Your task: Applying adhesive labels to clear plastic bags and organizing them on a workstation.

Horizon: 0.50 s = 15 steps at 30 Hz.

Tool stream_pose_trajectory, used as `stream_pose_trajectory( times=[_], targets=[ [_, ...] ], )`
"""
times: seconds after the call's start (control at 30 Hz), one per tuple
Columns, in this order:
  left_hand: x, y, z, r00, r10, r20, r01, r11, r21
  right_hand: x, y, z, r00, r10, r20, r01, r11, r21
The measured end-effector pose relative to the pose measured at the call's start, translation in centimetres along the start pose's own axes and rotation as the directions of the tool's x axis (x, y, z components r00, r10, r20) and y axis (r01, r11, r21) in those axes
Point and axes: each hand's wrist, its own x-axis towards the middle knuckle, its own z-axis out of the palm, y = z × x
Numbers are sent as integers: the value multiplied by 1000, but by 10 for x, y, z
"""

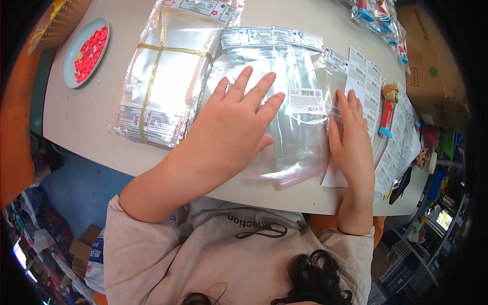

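Observation:
A spread of clear plastic bags (pixel 274 147) with printed header strips lies flat on the table before me. My left hand (pixel 231 114) rests over the upper left of these bags, fingers spread and holding nothing. On the bags, right of my left fingers, is a white barcode label (pixel 306 101). My right hand (pixel 352 140) is at the bags' right edge, fingers stretched out. It lies beside the white label sheets (pixel 364 76); whether its fingertips touch bag or sheet I cannot tell. A red toy dispenser (pixel 387 114) with a brown head and blue foot lies on the sheets.
A stack of clear bags tied with yellow ribbon (pixel 161 48) lies to the left. Beyond it are a pale plate (pixel 67 63) of small red pieces and a woven basket (pixel 71 20). Bagged dispensers (pixel 381 23) and a cardboard box (pixel 434 66) sit at the far right.

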Motion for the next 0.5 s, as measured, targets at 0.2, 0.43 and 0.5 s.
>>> stream_pose_trajectory(
  times=[0.2, 0.43, 0.5],
  targets=[
    [0, 0, -1, 997, -16, 72, 15, 1000, 13, 0, -2, 1, 1000, -19, -7, 19, 1000, 5],
    [-1, 0, 1, 1000, -5, 17, 5, 1000, 5, 3, -2, 3, 998, -48, -36, 48, 999, -20],
    [-1, 0, 1, 1000, -8, 17, 8, 1000, 4, 4, -1, 5, 997, -66, -46, 65, 998, -22]
  ],
)
